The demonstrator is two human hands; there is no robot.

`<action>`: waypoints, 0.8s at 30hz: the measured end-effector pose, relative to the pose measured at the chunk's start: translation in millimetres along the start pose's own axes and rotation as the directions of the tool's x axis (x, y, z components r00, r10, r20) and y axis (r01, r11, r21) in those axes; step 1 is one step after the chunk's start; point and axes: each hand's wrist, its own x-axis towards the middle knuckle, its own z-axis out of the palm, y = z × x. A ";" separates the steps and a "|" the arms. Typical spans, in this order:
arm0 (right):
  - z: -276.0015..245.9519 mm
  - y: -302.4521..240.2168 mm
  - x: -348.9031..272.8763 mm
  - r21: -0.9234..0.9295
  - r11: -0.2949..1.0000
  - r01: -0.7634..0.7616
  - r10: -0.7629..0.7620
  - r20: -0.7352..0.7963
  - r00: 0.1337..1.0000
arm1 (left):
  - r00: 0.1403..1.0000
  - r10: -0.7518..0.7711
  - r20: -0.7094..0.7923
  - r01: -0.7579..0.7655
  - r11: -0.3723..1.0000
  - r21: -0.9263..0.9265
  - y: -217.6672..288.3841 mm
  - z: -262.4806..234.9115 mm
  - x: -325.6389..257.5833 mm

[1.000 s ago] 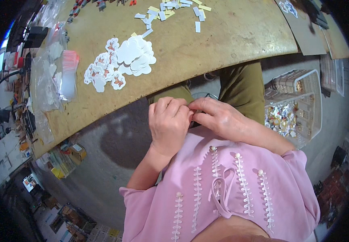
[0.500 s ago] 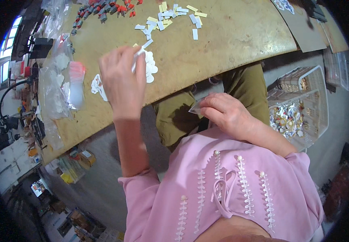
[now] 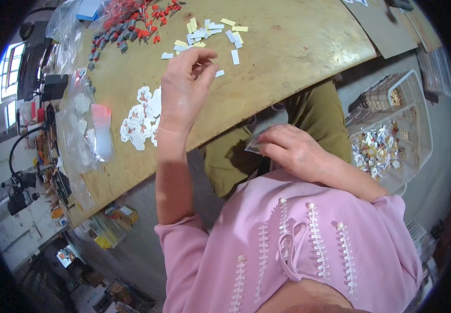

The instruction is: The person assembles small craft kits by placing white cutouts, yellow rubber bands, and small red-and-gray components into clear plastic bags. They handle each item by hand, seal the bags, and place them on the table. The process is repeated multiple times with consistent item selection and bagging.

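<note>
My left hand [image 3: 183, 88] is stretched out over the wooden table [image 3: 288, 57], its fingertips curled just above a scatter of small white and yellow paper slips [image 3: 209, 34]. Nothing shows clearly between its fingers. A pile of white cut-out pieces with red marks [image 3: 139, 117] lies just left of that wrist. My right hand [image 3: 290, 151] rests in my lap below the table edge, pinching a small clear plastic bag [image 3: 256, 142]. I wear a pink top and olive trousers.
Red and grey small parts [image 3: 131, 23] are heaped at the far side of the table. Clear plastic bags [image 3: 87, 125] lie at its left end. A white plastic basket [image 3: 392, 130] with shiny wrapped bits stands on the floor at my right. Clutter fills the floor at left.
My left hand left my lap, where both hands were together, and has reached farther out over the table to the paper slips. My right hand stays in my lap with the clear bag.
</note>
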 end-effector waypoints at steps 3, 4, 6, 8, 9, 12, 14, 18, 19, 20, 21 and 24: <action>3.4 2.1 -1.4 0.006 1.000 -0.001 0.001 0.002 1.000 | 0.982 0.176 0.063 -0.182 0.977 0.114 1.6 6.0 13.4; 4.7 2.5 -1.7 0.008 1.000 -0.002 0.002 0.006 1.000 | 0.975 0.202 0.097 -0.214 0.967 0.138 3.0 8.5 17.9; 4.2 2.0 -2.4 0.015 1.000 -0.006 0.006 0.014 1.000 | 0.962 0.254 0.104 -0.270 0.945 0.187 -0.5 14.5 23.2; 1.8 1.9 -3.1 0.019 1.000 -0.015 0.015 0.014 1.000 | 0.956 0.266 0.122 -0.289 0.925 0.246 0.1 17.2 24.5; 0.9 2.5 -4.1 0.010 1.000 -0.022 0.022 0.013 1.000 | 0.958 0.253 0.135 -0.282 0.917 0.281 3.7 16.6 25.2; 0.1 3.7 -6.3 -0.008 0.999 -0.033 0.033 0.002 0.999 | 0.985 0.064 0.159 -0.080 0.992 0.096 9.7 15.2 24.1; 0.9 3.5 -7.5 -0.013 0.999 -0.035 0.035 -0.008 0.999 | 0.984 -0.063 0.167 0.087 0.986 -0.143 10.8 10.6 20.2; -12.4 2.4 -2.6 0.029 0.998 -0.055 0.055 -0.007 0.998 | 0.963 -0.189 0.191 0.218 0.966 -0.141 12.4 -14.7 6.6; -13.8 3.1 -3.2 0.029 0.998 -0.062 0.062 -0.016 0.998 | 0.962 -0.179 0.207 0.182 0.983 0.004 7.9 -15.7 4.5; -14.7 3.9 -2.5 0.029 0.997 -0.066 0.067 -0.023 0.997 | 0.960 -0.172 0.221 0.142 0.979 0.148 5.0 -16.9 2.7; -14.5 4.1 -0.2 0.020 0.999 -0.044 0.046 -0.059 0.997 | 0.956 -0.185 0.226 0.149 0.974 0.169 6.9 -16.7 1.8; -17.1 3.8 6.0 -0.026 1.000 -0.016 0.013 -0.115 0.993 | 0.981 0.124 0.150 -0.158 0.958 0.241 -7.3 -15.2 -4.9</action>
